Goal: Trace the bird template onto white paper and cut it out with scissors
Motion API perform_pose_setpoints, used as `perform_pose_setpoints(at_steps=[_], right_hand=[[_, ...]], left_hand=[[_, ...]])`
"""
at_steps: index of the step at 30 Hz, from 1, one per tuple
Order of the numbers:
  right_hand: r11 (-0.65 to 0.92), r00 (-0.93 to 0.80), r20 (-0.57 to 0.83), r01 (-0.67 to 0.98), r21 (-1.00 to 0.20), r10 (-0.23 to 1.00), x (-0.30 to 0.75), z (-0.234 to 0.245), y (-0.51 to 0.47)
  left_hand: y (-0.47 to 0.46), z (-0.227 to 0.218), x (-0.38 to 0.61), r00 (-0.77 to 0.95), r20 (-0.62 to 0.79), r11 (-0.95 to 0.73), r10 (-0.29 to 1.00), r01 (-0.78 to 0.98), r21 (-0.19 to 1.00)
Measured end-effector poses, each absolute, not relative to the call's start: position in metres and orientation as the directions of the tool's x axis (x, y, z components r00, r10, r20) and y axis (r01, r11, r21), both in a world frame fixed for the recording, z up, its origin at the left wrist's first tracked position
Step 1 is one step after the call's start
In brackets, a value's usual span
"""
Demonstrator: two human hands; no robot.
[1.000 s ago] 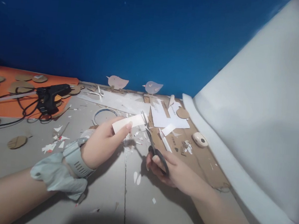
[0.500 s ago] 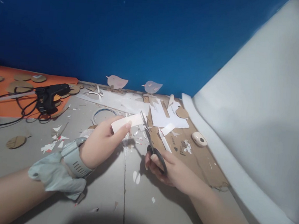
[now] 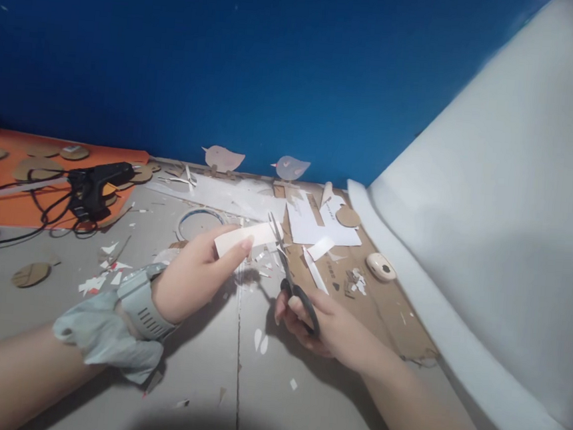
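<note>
Between the thumb and fingers of my left hand [image 3: 198, 271] is a strip of white paper [image 3: 237, 238]. My right hand [image 3: 314, 321] grips a pair of scissors [image 3: 287, 275] by its black handles. The scissor blades point away from me and cross the right end of the paper, slightly parted. Small paper scraps [image 3: 265, 261] lie on the surface under the blades. Two white teardrop-shaped cutouts [image 3: 260, 340] rest on the tiles nearer to me.
A black glue gun [image 3: 99, 185] with its cable lies on an orange sheet [image 3: 21, 208] at the left, among cardboard discs. Two paper birds [image 3: 224, 159] stand by the blue wall. A tape roll [image 3: 200, 219], a cardboard sheet [image 3: 382, 317] and a curved white sheet [image 3: 507, 214] surround the hands.
Very little differs. The paper strip and left hand sit slightly farther right against the blades; the scissors stay in nearly the same place.
</note>
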State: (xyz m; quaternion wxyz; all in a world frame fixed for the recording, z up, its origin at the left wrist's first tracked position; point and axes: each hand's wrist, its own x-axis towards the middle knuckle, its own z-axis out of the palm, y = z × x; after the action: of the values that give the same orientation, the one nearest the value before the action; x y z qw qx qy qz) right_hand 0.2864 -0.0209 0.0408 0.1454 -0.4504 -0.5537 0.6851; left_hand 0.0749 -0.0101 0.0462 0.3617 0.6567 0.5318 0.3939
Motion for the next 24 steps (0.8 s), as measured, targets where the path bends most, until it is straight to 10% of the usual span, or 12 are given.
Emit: perform_pose_setpoints(at_steps=[24], right_hand=[[-0.366,-0.534,-0.444,0.252,-0.896,0.72,0.2837,0.0351,-0.023]], left_hand=[[-0.0126,0.0483,0.0783,0.072,0.124,-0.143,0.99,0.388,0.91]])
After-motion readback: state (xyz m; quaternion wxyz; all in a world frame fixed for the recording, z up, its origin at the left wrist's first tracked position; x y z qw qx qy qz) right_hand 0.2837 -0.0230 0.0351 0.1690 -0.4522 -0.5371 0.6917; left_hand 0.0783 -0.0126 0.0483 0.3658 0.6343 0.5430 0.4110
